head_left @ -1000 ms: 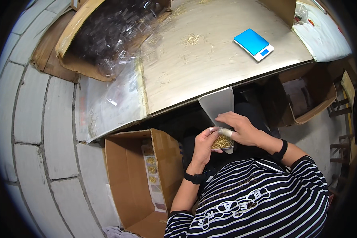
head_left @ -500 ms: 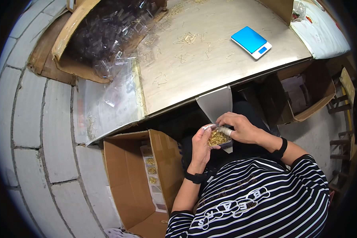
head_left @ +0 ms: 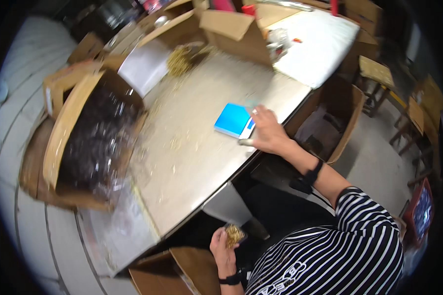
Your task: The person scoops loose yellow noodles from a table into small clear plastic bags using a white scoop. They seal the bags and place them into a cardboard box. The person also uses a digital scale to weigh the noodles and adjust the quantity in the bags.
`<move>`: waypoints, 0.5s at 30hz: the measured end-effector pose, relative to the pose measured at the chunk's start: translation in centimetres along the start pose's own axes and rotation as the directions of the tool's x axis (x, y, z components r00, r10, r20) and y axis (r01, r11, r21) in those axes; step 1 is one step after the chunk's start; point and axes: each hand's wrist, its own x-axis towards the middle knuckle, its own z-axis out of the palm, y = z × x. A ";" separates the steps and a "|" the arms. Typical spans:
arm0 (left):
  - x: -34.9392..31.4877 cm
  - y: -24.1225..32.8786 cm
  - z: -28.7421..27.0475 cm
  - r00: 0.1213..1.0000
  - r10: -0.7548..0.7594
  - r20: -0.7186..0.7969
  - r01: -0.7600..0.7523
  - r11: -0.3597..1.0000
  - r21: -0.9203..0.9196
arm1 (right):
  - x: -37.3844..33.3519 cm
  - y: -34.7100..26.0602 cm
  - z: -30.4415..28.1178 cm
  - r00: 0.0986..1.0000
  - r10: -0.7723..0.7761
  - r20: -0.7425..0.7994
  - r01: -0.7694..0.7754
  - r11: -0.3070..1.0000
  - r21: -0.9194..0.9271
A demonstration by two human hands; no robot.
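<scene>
Low in front of my body, my left hand (head_left: 223, 248) is closed on a small box (head_left: 241, 239) filled with gold-coloured wire pieces (head_left: 233, 235). My right arm stretches forward over the table. My right hand (head_left: 268, 132) is at the right side of a small white digital scale (head_left: 228, 120) with a bright blue top. Its fingers and thumb are spread around the scale's display end, and the thumb has a pale wrap. Blur hides whether the fingertips touch the scale. Nothing I can make out is held there.
A large carton of clear plastic boxes (head_left: 96, 142) stands at the left. Loose wire bits lie on the table (head_left: 182, 167), with a gold heap (head_left: 180, 61) farther back. Open cartons stand below the table, one right (head_left: 352, 115) and one near left (head_left: 197, 263). Stools (head_left: 375, 71) stand at the right.
My right hand has left the small box and reached forward to the scale. My left hand still holds the box, now lower in view. The view has turned and shows more of the far table.
</scene>
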 end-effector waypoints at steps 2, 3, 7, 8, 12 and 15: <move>1.2 -1.3 -0.2 0.999 0.049 0.010 -0.049 0.998 0.041 | 2.4 2.4 2.2 0.989 0.054 0.137 -0.038 0.993 -0.116; 1.4 -1.5 -0.1 0.998 0.063 0.011 -0.063 0.998 0.006 | 2.8 2.9 3.5 0.986 0.063 0.157 -0.043 0.990 -0.132; 1.3 -0.3 0.5 0.997 0.043 0.071 -0.040 0.998 -0.054 | 3.7 1.9 4.1 0.950 0.075 0.302 -0.050 0.995 -0.088; 1.5 0.0 0.7 0.996 0.034 0.085 -0.027 0.997 -0.072 | 3.8 2.6 3.9 0.973 0.051 0.225 -0.040 0.998 -0.053; 1.9 1.1 0.0 0.997 0.036 0.074 -0.027 0.992 -0.120 | 2.0 5.9 0.9 0.984 -0.108 -0.144 0.139 0.964 0.227; 2.6 1.2 -0.6 0.996 0.021 0.085 -0.006 0.986 -0.166 | -0.3 6.5 -2.2 0.979 -0.108 -0.175 0.150 0.956 0.251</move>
